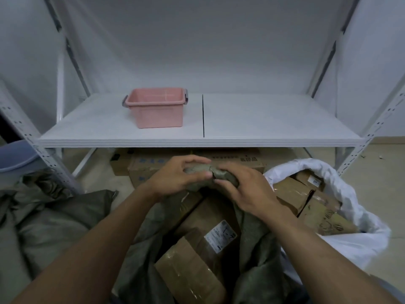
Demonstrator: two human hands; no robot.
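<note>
I log the bundle (219, 173) lying crosswise, left hand (175, 176) clasping its left end, right hand (247, 189) its right; possibly the bunched mouth of the sack (254, 255).

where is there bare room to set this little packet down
The shelf is bare right of its centre seam, and left of the pink bin. Below, the green sack, white sack and boxes crowd the floor.
</note>
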